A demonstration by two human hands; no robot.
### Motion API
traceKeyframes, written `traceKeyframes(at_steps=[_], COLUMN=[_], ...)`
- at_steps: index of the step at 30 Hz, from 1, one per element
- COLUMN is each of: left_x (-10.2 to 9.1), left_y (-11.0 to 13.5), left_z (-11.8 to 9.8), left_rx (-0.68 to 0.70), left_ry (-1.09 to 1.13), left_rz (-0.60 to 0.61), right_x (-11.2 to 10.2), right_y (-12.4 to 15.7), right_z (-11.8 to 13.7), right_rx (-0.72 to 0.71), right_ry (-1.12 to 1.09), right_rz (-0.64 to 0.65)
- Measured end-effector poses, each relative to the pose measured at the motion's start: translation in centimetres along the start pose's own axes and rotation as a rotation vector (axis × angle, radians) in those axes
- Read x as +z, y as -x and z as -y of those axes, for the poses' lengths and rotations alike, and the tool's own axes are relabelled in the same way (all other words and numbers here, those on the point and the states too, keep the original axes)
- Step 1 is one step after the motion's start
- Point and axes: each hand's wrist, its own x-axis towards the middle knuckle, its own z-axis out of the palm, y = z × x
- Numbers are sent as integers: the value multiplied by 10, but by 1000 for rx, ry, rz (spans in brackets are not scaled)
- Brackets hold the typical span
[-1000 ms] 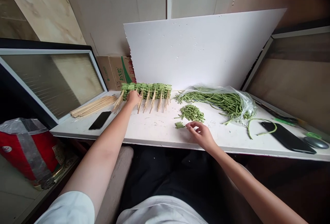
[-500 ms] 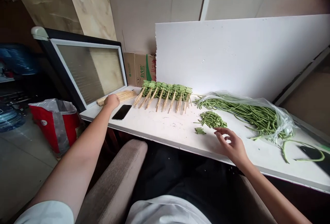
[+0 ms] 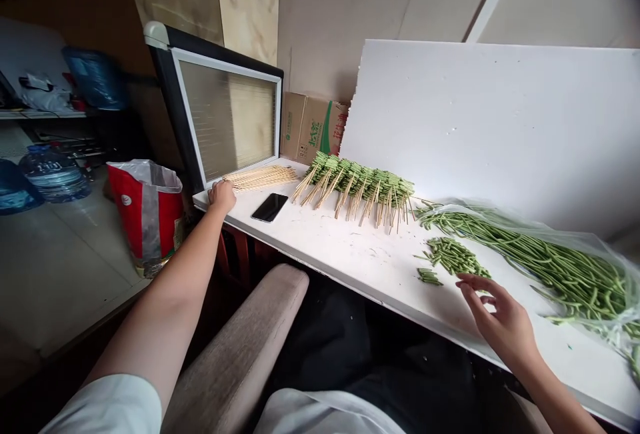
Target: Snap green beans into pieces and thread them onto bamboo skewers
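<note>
My left hand point(image 3: 223, 197) is at the left end of a pile of bamboo skewers point(image 3: 265, 177), its fingers closed around the skewer ends; how many it grips is hidden. My right hand point(image 3: 500, 317) hovers over the table's front part with fingers curved and apart, holding nothing visible. Just beyond its fingertips lies a heap of cut green bean pieces point(image 3: 456, 255). A small row of aligned bean pieces point(image 3: 429, 277) is left of that hand. Skewered green beans point(image 3: 363, 181) are stacked toward the back, their bare stick ends pointing at me.
A black phone point(image 3: 270, 207) lies near the front edge of the white table point(image 3: 340, 254). Long green beans point(image 3: 560, 261) in clear plastic spread at right. Behind are a white board point(image 3: 480, 121), a cardboard box point(image 3: 313, 129) and a framed glass panel point(image 3: 230, 121). A red bag point(image 3: 127, 211) stands left.
My view has turned left, so the table's things appear farther right. My left hand has shifted to the left end of the skewer pile. My right hand keeps much the same pose.
</note>
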Motion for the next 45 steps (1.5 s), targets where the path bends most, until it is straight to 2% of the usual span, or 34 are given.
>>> traceKeyframes(at_steps=[8,13,20,25,29,34,36,38,39,41,43,45], left_x=[-10,-13,-10,-7,-5,-10,-14,-16,-16,-13,-7,-2], left_y=[7,-9,-22,-25,-22,-9,-3,6,12,29,56,94], left_z=[12,12,10,10,16,20,9,-15,-32,-75,-124,-175], left_rx=[-6,0,15,77,65,27,33,50,31,95,214,371], left_ry=[43,11,-126,-220,-269,-242,-51,252,437,545,624,679], left_rz=[-56,14,85,113,84,-38,-134,-152,-106,-19,85,212], right_x=[-3,-6,-15,-16,-17,-20,-21,-20,-18,-14,-10,-6], right_y=[-3,-7,-11,-10,-10,-13,-18,-24,-27,-32,-35,-36], right_z=[0,3,16,8,-2,2,10,24,32,52,72,89], right_rx=[2,-28,-77,-116,-121,-169,-205,-211,-202,-177,-160,-169], right_ry=[45,50,54,40,5,17,34,14,-6,-84,-186,-290], right_rz=[-7,36,-13,-28,-48,-45,17,92,131,208,253,294])
